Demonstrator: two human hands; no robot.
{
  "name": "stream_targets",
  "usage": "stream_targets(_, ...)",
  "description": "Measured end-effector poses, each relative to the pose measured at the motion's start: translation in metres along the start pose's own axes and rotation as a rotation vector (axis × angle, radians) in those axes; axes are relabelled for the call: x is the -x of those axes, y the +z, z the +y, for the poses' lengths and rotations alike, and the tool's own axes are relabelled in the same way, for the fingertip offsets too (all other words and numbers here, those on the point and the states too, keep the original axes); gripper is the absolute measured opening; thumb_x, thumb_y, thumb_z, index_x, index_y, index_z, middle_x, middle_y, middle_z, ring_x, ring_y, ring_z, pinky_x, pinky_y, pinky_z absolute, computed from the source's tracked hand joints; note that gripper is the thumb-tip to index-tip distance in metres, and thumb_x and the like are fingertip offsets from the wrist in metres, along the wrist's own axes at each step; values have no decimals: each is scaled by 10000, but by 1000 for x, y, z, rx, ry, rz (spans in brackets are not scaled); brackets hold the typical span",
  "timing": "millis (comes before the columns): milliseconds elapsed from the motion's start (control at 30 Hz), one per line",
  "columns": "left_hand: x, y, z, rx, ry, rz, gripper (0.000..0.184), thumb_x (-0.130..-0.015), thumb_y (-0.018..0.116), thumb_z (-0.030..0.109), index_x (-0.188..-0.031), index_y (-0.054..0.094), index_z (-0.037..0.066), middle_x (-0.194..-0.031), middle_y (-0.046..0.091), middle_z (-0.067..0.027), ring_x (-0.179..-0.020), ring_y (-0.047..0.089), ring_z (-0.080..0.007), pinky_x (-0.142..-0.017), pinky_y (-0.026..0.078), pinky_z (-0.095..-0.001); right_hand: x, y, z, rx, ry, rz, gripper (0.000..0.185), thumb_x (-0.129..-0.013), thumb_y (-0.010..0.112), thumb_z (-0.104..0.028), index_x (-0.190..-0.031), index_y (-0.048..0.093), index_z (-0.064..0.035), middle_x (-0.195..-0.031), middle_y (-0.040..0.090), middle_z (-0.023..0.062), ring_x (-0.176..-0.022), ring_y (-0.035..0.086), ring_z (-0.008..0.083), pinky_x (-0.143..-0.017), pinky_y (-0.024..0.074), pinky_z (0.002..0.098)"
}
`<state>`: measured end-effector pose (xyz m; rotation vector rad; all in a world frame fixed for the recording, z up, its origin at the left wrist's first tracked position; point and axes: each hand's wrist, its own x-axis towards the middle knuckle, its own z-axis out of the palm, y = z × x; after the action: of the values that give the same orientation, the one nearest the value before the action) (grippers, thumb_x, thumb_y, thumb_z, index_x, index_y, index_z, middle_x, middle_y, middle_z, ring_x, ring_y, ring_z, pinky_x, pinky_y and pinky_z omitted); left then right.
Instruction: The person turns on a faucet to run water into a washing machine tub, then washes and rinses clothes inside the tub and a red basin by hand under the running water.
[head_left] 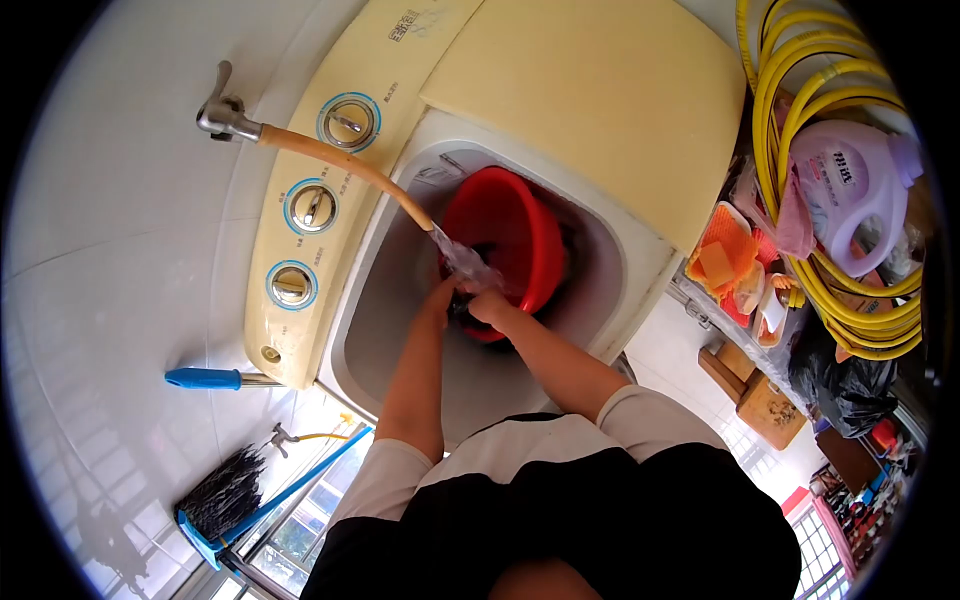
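Note:
Inside the grey tub of a cream washing machine [590, 110] stands a tilted red bucket [541, 235]. Water pours from an orange hose [350, 165] into the bucket. My left hand [441, 298] and my right hand [489, 306] are close together at the bucket's near side, under the stream. Both hands are closed on a dark, wet item [461, 313] that looks like cloth; its shape is partly hidden by the hands and water.
A metal tap [222, 118] on the left wall feeds the hose. Three dials line the machine's panel. On the right are a coiled yellow hose [775, 150], a purple detergent bottle [850, 185] and orange sponges [722, 255]. A broom [225, 495] stands at lower left.

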<state>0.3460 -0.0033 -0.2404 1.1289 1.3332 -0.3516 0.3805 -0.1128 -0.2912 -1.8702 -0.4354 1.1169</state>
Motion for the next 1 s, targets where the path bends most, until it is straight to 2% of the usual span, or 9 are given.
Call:
stream_targets(167, -35, -11, -27, 299, -178, -68, 432, -828, 431, 282, -1217, 368, 104, -1136, 487, -126, -992, 521, -289, -769, 435, -521, -4, -2, 0, -41, -159, -14, 281, -664, 551, -44, -907, 645, -149, -1011, 572, 114, -975, 515, 288, -852, 399, 356)
stream_targets(233, -31, -3, -31, 693, -257, -87, 400, -830, 420, 261, -1166, 410, 43, -1088, 515, -133, -965, 540, -273, -791, 460, -426, 22, -31, -49, 232, -158, 15, 273, -662, 569, -85, -914, 646, -154, -1006, 575, 108, -988, 504, 292, -863, 385, 386)
stream_targets(333, -38, 11, -57, 766, -89, -141, 367, -821, 433, 174, -1142, 450, -3, -1000, 551, -119, -911, 555, -229, -769, 463, -351, 33, -75, -92, 677, -158, -31, 278, -656, 590, -155, -929, 642, -139, -1026, 565, 93, -1030, 471, 285, -907, 336, 433)
stream_targets(500, -18, 60, -72, 386, 162, -10, 397, -725, 642, 311, -969, 590, 2, -944, 585, -89, -871, 553, -177, -741, 448, -314, 36, -159, -93, 1322, -447, -355, 262, -675, 552, -200, -911, 640, -127, -1076, 547, 88, -1083, 443, 257, -955, 278, 475)
stream_targets(600, 21, 77, -64, 280, 57, -260, 439, -670, 706, 269, -1000, 587, 4, -979, 592, -81, -893, 549, -173, -760, 437, -292, 37, -172, -70, 1442, -810, -298, 251, -673, 537, -188, -894, 642, -133, -1062, 562, 92, -1065, 469, 252, -977, 262, 466)
stream_targets(667, 21, 84, -77, -75, 458, -182, 430, -644, 730, 214, -1008, 593, 30, -959, 605, -67, -862, 561, -177, -756, 436, -289, 32, -154, -81, 1457, -352, -701, 238, -684, 529, -181, -888, 646, -141, -1076, 566, 82, -1060, 486, 237, -988, 252, 468)
stream_targets(767, 17, 79, -90, -281, 344, -187, 403, -621, 744, 229, -962, 616, 57, -897, 618, -60, -817, 569, -170, -741, 439, -287, 43, -125, -101, 1386, -382, -762, 237, -711, 512, -169, -906, 642, -138, -1081, 567, 66, -1048, 498, 229, -981, 262, 461)
stream_targets(900, 30, 71, -81, -109, 403, -262, 422, -579, 760, 243, -916, 622, 30, -849, 620, -69, -759, 580, -175, -690, 455, -294, 57, -130, -88, 1437, -333, -713, 315, -758, 486, -181, -1048, 597, -128, -1184, 513, 72, -1134, 437, 232, -986, 240, 487)
stream_targets(1000, 30, 65, -87, -107, 60, -193, 448, -552, 765, 242, -901, 618, 2, -842, 620, -75, -757, 585, -182, -666, 462, -297, 55, -137, -75, 1469, -118, -637, 456, -808, 459, -266, -1242, 447, -126, -1316, 385, 83, -1232, 325, 237, -996, 193, 526)
